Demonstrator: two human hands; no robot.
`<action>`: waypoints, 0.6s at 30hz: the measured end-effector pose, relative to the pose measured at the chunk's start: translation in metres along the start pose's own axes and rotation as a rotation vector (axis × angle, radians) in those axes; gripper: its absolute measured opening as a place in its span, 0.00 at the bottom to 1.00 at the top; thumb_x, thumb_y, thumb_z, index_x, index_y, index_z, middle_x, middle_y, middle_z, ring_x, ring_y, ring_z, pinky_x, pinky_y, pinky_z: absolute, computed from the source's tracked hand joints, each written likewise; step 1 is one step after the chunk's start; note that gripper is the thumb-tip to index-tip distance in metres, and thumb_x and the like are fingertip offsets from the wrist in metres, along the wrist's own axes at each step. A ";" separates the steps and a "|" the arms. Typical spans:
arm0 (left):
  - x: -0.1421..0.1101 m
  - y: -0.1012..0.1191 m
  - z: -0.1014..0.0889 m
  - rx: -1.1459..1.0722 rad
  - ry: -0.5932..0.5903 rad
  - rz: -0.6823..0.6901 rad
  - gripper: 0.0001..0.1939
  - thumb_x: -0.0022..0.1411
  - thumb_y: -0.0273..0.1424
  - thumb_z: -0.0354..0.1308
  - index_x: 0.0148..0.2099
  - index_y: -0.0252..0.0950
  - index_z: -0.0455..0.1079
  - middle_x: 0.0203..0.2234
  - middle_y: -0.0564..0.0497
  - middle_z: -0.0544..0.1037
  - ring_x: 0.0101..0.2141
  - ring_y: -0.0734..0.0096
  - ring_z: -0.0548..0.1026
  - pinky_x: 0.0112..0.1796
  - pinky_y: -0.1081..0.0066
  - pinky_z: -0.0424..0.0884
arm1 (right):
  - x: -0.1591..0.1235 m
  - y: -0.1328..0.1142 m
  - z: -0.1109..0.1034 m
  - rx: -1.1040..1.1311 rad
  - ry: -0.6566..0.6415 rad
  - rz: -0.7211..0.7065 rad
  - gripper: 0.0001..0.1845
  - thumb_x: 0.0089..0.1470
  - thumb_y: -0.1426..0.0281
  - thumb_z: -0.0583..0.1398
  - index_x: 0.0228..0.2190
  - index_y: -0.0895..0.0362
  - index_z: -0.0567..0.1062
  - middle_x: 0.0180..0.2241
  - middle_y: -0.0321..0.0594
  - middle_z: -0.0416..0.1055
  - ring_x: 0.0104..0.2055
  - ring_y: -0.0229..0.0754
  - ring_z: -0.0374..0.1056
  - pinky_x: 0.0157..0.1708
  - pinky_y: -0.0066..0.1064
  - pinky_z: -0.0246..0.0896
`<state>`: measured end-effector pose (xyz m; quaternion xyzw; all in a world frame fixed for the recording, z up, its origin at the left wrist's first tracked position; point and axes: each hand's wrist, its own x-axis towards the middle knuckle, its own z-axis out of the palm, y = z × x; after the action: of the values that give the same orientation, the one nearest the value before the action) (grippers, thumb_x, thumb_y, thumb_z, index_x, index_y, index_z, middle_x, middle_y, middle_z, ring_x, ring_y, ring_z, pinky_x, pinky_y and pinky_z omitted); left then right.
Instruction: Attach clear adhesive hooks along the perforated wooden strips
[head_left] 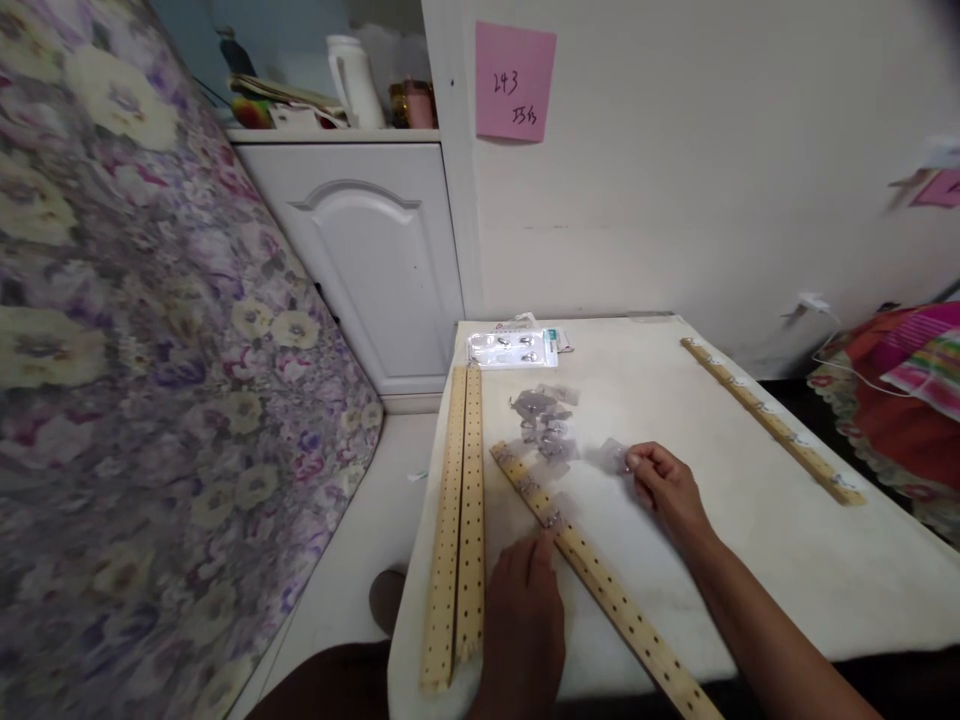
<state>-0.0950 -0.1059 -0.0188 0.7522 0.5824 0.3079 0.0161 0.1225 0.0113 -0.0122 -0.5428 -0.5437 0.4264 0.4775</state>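
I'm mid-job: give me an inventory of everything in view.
Paired strips: 2, pale wood, table's left side
Slanted strip: 1, pale wood, by left hand
Far strip: 1, pale wood, table's right side
Pile of packets: count unclear, clear, mid-table
Held packet: 1, clear, right fingertips
Blister pack: 1, clear, far left corner
Table: 1, off-white, centre
Cabinet: 1, white, behind left
Jug: 1, white, shelf
Notes: 2, pink, wall and right edge
Plug: 1, white, right wall
Floral fabric: 1, purple and cream, left
Cloths: count unclear, red and striped, right
Left hand: 1, at slanted strip
Right hand: 1, mid-table
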 end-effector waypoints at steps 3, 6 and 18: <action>-0.002 0.004 -0.003 -0.036 -0.070 0.016 0.19 0.61 0.20 0.44 0.53 0.34 0.63 0.39 0.44 0.73 0.40 0.62 0.72 0.39 0.59 0.73 | -0.021 0.001 0.001 0.116 -0.162 0.080 0.14 0.54 0.58 0.58 0.30 0.56 0.70 0.12 0.26 0.57 0.11 0.29 0.47 0.14 0.24 0.38; -0.002 0.007 -0.005 -0.060 -0.129 0.036 0.18 0.60 0.20 0.44 0.50 0.34 0.65 0.36 0.45 0.74 0.38 0.62 0.72 0.37 0.59 0.73 | -0.037 -0.002 0.004 0.060 -0.277 0.113 0.15 0.53 0.58 0.59 0.32 0.57 0.73 0.14 0.28 0.60 0.11 0.28 0.49 0.14 0.24 0.40; 0.000 0.008 -0.005 -0.112 -0.206 -0.001 0.17 0.59 0.19 0.44 0.48 0.35 0.65 0.37 0.46 0.73 0.38 0.61 0.71 0.39 0.57 0.72 | -0.054 -0.030 0.002 -0.132 -0.401 0.016 0.13 0.55 0.62 0.56 0.39 0.53 0.74 0.23 0.33 0.66 0.20 0.34 0.59 0.20 0.27 0.55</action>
<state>-0.0905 -0.1097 -0.0116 0.7774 0.5599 0.2611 0.1179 0.1125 -0.0438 0.0134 -0.4817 -0.6502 0.4930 0.3197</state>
